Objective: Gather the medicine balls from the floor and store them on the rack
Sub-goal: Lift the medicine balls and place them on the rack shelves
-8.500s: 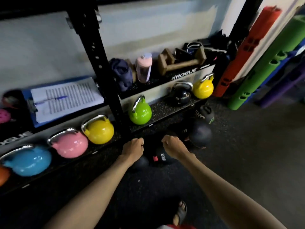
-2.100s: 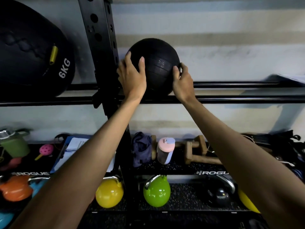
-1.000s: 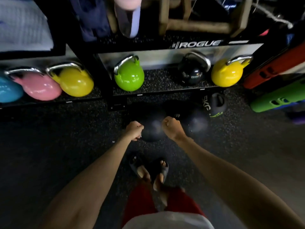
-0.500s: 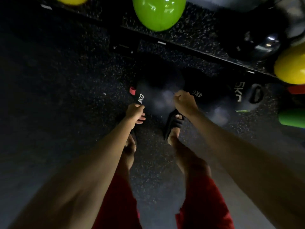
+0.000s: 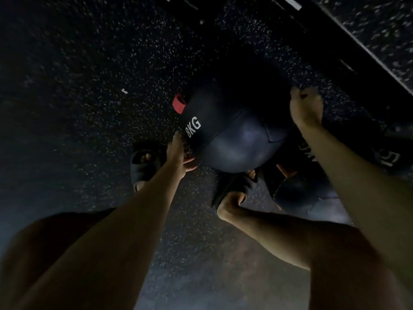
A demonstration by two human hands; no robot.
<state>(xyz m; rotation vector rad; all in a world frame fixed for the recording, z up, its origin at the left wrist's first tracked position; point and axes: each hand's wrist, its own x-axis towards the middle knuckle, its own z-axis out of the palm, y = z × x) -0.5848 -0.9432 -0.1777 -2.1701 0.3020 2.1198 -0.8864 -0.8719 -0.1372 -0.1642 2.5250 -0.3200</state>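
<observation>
A dark medicine ball [image 5: 234,139] marked 8KG, with a red tag, lies on the speckled floor in front of me. My left hand [image 5: 180,156] is at its lower left side, fingers spread, touching or almost touching it. My right hand [image 5: 307,108] is at its upper right side with fingers curled. Behind my right arm lie two more dark balls: one [image 5: 384,153] with white lettering and a smaller one [image 5: 297,193]. The rack's bottom shelf [image 5: 368,41] crosses the top right corner.
Both my feet in dark sandals [image 5: 143,166] stand just below the 8KG ball, the right sandal [image 5: 234,186] touching it. Black rubber floor [image 5: 89,86] stretches to the left. My knees fill the bottom of the view.
I have bent much lower, and the 8KG ball now looks large and close. Both hands have spread apart to opposite sides of it. The kettlebells have left the view.
</observation>
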